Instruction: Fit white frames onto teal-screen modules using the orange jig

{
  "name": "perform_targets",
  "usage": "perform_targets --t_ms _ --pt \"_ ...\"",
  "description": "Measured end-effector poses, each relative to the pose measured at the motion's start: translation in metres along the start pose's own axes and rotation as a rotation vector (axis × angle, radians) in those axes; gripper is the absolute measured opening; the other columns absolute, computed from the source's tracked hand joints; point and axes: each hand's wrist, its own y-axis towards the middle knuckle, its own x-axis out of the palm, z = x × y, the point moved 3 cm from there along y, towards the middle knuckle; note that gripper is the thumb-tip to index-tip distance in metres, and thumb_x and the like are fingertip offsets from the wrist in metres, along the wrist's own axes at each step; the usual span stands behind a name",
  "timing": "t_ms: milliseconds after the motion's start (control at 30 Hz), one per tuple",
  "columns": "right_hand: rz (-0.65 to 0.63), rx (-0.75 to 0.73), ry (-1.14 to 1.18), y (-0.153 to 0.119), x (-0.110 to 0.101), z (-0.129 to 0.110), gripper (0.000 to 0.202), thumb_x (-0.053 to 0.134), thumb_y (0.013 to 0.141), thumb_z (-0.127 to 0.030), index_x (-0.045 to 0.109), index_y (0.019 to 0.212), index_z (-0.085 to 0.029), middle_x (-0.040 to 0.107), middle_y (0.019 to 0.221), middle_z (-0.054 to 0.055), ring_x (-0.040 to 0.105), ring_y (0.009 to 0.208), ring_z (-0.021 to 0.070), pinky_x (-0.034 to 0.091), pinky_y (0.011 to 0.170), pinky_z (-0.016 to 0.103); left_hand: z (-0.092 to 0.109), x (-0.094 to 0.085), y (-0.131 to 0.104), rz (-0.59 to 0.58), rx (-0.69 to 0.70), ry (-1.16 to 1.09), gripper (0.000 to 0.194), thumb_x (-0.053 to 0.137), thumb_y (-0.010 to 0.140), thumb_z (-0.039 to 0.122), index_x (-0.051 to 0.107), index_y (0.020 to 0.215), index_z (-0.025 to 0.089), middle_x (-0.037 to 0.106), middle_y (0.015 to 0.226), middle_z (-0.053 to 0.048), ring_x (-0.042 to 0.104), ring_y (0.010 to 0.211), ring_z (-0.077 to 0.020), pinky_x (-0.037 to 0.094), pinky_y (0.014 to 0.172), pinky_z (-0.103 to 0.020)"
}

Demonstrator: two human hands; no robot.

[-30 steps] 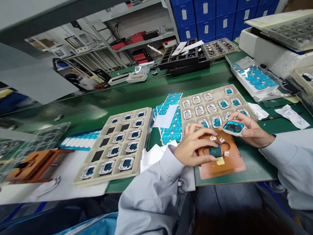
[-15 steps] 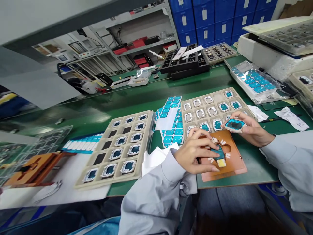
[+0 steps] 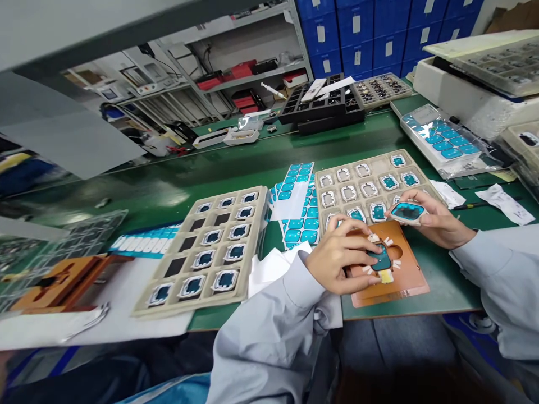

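An orange-brown fixture plate (image 3: 406, 275) lies at the table's front edge, with a dark teal rounded piece (image 3: 381, 259) at its middle and pale tabs around it. My left hand (image 3: 342, 255) rests over the plate's left part, fingers spread, fingertips touching the teal piece. Above the plate's right side, my right hand (image 3: 438, 219) grips a rounded frame (image 3: 407, 211) with a teal rim and a dark centre, pinched between thumb and fingers. Behind both hands sits a beige tray (image 3: 377, 168) of white-edged frames, some with teal faces.
Left of my hands are a second beige tray (image 3: 172, 252) of dark-faced parts, teal sticker sheets (image 3: 295, 182) and white paper (image 3: 269, 269). An orange clamp-like fixture (image 3: 63, 283) stands far left. Bagged teal stickers (image 3: 450, 140) and crumpled wrappers (image 3: 501, 199) lie to the right.
The whole view has shifted slightly. My left fingers have drawn back a little to the left, showing more of the teal piece. My right hand keeps its hold on the frame.
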Motion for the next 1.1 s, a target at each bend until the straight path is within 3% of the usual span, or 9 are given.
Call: perform_targets --t_ms 167,233,333,433,500,633,767,900,1100 --pt "-0.020 0.006 -0.002 0.001 0.002 0.001 0.054 0.085 0.065 -0.058 0.057 0.101 -0.028 0.072 0.093 0.002 0.069 0.099 0.0279 0.050 0.094 0.043 -0.005 -0.003 -0.002 -0.018 -0.032 0.058 0.029 0.063 0.086 0.052 0.074 0.085 0.025 0.079 0.094 -0.003 0.062 0.102 -0.0258 0.042 0.093 -0.048" --pt "-0.015 -0.006 -0.022 0.000 0.001 0.002 0.055 0.084 0.064 -0.059 0.057 0.101 -0.029 0.072 0.094 0.002 0.069 0.097 0.0276 0.051 0.091 0.042 -0.021 -0.011 -0.007 0.080 -0.156 0.124 0.031 0.055 0.091 0.049 0.073 0.092 0.024 0.078 0.096 -0.004 0.064 0.101 -0.0238 0.046 0.094 -0.045" --pt "0.036 -0.063 -0.163 0.001 -0.008 0.001 0.056 0.081 0.067 -0.062 0.057 0.105 -0.028 0.071 0.099 0.003 0.069 0.096 0.0274 0.054 0.084 0.040 -0.059 -0.031 -0.021 0.251 -0.703 0.415 0.037 0.045 0.096 0.040 0.068 0.113 0.016 0.070 0.123 -0.013 0.060 0.119 -0.0250 0.044 0.106 -0.044" --pt "0.130 -0.192 -0.563 0.017 -0.026 -0.008 0.055 0.074 0.076 -0.061 0.057 0.114 -0.026 0.069 0.108 0.007 0.067 0.097 0.0262 0.054 0.079 0.037 -0.087 -0.041 -0.040 0.108 -1.327 0.607 0.049 0.040 0.098 0.036 0.054 0.134 0.006 0.050 0.147 -0.022 0.042 0.141 -0.0304 0.036 0.116 -0.049" --pt "0.174 -0.243 -0.953 0.041 -0.039 -0.017 0.055 0.065 0.083 -0.060 0.058 0.123 -0.023 0.068 0.114 0.010 0.067 0.091 0.0255 0.054 0.077 0.037 -0.091 -0.042 -0.045 -0.001 -1.486 0.607 0.050 0.039 0.098 0.039 0.055 0.134 0.008 0.051 0.146 -0.022 0.044 0.139 -0.0349 0.034 0.114 -0.059" --pt "0.163 -0.224 -1.397 0.103 -0.060 -0.024 0.053 0.059 0.088 -0.048 0.061 0.131 -0.016 0.066 0.121 0.016 0.063 0.099 0.0319 0.049 0.089 0.046 -0.084 -0.041 -0.048 -0.030 -1.509 0.670 0.048 0.040 0.097 0.047 0.067 0.121 0.015 0.064 0.132 -0.020 0.049 0.131 -0.0405 0.033 0.106 -0.070" --pt "0.116 -0.212 -1.527 0.135 -0.062 -0.019 0.047 0.053 0.092 -0.039 0.064 0.131 -0.016 0.065 0.125 0.017 0.059 0.107 0.0335 0.044 0.094 0.047 -0.078 -0.040 -0.052 -0.059 -1.439 0.790 0.047 0.043 0.095 0.049 0.075 0.107 0.017 0.070 0.116 -0.019 0.055 0.121 -0.0401 0.043 0.098 -0.062" --pt "-0.026 -0.297 -1.580 0.120 -0.038 -0.014 0.037 0.047 0.096 -0.033 0.069 0.122 -0.018 0.064 0.125 0.016 0.055 0.109 0.0321 0.041 0.095 0.046 -0.079 -0.040 -0.052 -0.060 -1.382 0.780 0.043 0.046 0.094 0.046 0.074 0.111 0.018 0.068 0.122 -0.017 0.058 0.117 -0.0363 0.049 0.094 -0.051" --pt "-0.274 -0.388 -1.514 0.091 -0.008 -0.001 0.026 0.058 0.093 -0.029 0.073 0.111 -0.021 0.071 0.093 0.012 0.055 0.104 0.0312 0.043 0.087 0.043 -0.081 -0.038 -0.049 0.066 -1.236 0.717 0.038 0.050 0.093 0.042 0.073 0.112 0.019 0.069 0.121 -0.014 0.060 0.115 -0.0367 0.052 0.088 -0.050"
